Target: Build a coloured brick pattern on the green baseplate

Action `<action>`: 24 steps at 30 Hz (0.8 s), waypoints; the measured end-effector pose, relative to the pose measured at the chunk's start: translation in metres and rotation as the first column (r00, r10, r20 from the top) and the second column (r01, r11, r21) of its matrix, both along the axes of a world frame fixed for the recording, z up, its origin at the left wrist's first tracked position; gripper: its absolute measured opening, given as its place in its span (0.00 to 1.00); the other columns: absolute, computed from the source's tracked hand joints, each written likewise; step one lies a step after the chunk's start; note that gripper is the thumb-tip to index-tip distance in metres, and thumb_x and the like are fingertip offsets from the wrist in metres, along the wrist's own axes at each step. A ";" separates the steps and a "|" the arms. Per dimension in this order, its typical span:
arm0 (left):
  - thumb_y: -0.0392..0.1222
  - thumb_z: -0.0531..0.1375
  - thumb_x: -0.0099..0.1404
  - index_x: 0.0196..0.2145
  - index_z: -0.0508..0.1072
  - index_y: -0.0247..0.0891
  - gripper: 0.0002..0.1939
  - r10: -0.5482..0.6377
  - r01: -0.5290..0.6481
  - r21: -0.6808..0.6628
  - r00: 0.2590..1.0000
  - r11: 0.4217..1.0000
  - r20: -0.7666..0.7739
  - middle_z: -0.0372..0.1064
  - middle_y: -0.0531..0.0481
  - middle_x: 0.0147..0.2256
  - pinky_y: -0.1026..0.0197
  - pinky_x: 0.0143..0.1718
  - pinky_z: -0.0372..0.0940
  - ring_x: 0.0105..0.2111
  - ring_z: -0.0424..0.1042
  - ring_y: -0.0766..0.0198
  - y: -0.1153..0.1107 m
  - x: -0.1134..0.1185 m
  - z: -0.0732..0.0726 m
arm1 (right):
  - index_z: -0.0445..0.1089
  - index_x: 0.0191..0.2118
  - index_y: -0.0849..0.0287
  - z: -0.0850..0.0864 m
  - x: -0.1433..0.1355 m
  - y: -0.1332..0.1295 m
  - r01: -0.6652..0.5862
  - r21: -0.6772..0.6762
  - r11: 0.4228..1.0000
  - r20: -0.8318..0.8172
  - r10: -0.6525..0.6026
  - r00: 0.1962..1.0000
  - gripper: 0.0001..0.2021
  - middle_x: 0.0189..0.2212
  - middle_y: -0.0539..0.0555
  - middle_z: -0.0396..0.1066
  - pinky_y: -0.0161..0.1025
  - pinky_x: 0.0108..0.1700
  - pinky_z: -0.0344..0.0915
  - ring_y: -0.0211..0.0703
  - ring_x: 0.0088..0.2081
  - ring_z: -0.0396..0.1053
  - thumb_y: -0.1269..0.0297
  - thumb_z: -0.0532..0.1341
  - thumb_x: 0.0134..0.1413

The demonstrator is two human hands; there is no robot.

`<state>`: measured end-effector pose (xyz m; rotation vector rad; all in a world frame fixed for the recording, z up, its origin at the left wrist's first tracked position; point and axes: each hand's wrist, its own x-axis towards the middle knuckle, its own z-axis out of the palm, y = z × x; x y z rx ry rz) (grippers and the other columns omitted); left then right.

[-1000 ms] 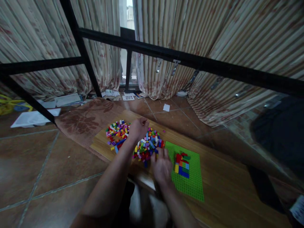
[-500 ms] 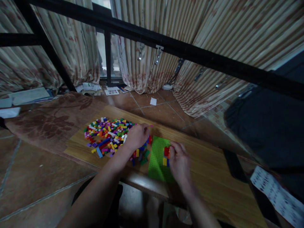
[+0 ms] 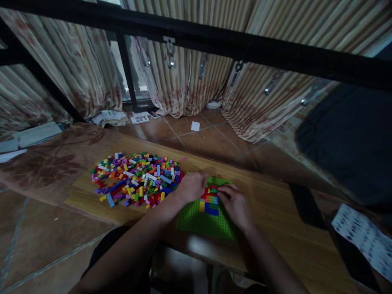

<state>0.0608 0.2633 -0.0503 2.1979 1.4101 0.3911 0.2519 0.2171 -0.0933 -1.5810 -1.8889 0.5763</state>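
On the wooden table lies a green studded baseplate, turned at an angle. A small block of toy bricks in blue, yellow, orange and light blue is built on it, with red bricks toward its far side. My left hand is closed at the block's far left corner, its fingertips over the plate; what they hold is hidden. From the right, my right hand pinches at the far end of the block, where a small green brick shows at its fingertips, against the red bricks.
A wide heap of loose coloured bricks covers the table's left part. One pink brick lies apart near the far edge. A black strip crosses the table at right, near a printed sheet. A dark metal rail spans above.
My left hand has moved from the brick heap to the baseplate. My right hand stays by the built block. The baseplate appears turned and further left, and the view has shifted.
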 end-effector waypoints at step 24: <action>0.35 0.58 0.62 0.44 0.77 0.41 0.13 -0.065 0.083 -0.122 0.988 0.989 0.143 0.78 0.51 0.39 0.63 0.43 0.68 0.39 0.76 0.63 0.010 0.018 -0.018 | 0.76 0.35 0.56 -0.003 -0.004 0.007 0.081 -0.098 0.992 -0.227 -0.102 0.969 0.10 0.34 0.54 0.75 0.42 0.41 0.66 0.45 0.36 0.72 0.59 0.59 0.54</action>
